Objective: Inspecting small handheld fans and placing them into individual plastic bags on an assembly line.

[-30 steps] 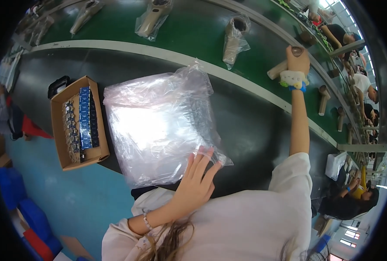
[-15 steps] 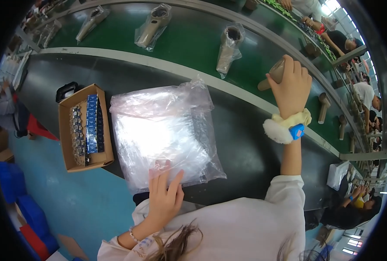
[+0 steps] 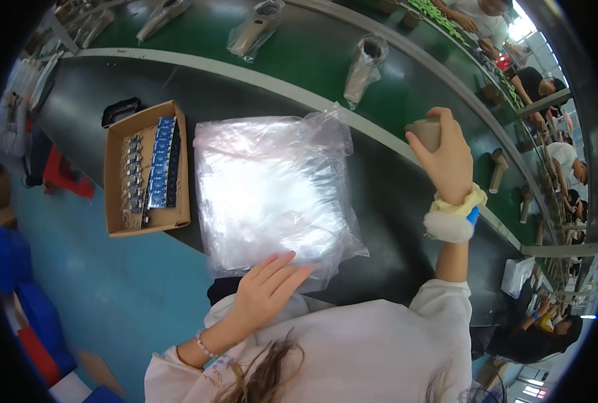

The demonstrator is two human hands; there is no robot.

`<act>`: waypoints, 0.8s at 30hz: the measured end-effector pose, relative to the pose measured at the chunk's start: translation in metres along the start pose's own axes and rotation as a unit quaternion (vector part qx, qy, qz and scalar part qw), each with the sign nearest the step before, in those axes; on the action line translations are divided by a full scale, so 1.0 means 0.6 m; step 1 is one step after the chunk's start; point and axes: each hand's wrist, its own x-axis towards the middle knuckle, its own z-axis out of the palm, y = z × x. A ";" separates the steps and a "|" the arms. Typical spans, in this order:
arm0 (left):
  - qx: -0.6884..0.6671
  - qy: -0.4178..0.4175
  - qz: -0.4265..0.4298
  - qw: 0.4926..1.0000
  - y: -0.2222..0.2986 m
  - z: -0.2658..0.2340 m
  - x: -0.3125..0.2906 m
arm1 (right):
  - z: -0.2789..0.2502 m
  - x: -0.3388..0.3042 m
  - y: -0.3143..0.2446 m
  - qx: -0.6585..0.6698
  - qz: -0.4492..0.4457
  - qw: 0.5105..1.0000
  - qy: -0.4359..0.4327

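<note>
My right hand (image 3: 449, 160) is wrapped round a beige, hair-dryer-shaped housing (image 3: 426, 133), held up near the rim between the dark tabletop and the green belt. Most of its lower part is hidden by the hand. My left hand (image 3: 266, 293) lies with fingers stretched out at the near edge of a stack of clear plastic bags (image 3: 272, 188). Similar housings lie along the belt: one bagged housing (image 3: 364, 70) is straight ahead, and an unbagged housing (image 3: 498, 170) is to the right.
Left of the bags stands a cardboard box (image 3: 186, 174) holding blue circuit boards (image 3: 161, 161) and small metal-tipped parts. A black tray (image 3: 121, 111) sits behind it. The green belt (image 3: 312, 67) runs along the far side behind a pale rail (image 3: 279, 86). Other people work across and to the right.
My right hand has drawn the housing back from over the belt toward me. My left hand has slid slightly toward me on the bags. The view has shifted, and bagged housings sit farther up.
</note>
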 end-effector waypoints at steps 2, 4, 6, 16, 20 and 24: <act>0.010 0.011 0.010 1.000 0.002 -0.007 0.005 | 0.000 0.000 0.007 0.093 0.011 0.995 -0.022; 0.023 0.023 0.019 0.999 0.003 -0.009 0.012 | 0.003 0.004 0.011 0.170 0.039 0.984 -0.036; 0.033 0.045 0.071 0.996 0.007 -0.007 0.015 | 0.001 0.008 0.013 0.185 0.017 0.982 -0.028; -0.068 0.015 -0.062 0.996 0.007 -0.007 -0.003 | -0.073 -0.034 -0.031 0.386 0.035 0.922 -0.021; -0.144 0.003 -0.081 0.986 0.007 -0.010 0.013 | -0.118 -0.067 -0.047 0.512 0.052 0.853 -0.085; -0.105 0.009 -0.044 0.994 0.003 -0.008 0.020 | -0.130 -0.084 -0.045 0.540 0.015 0.824 -0.173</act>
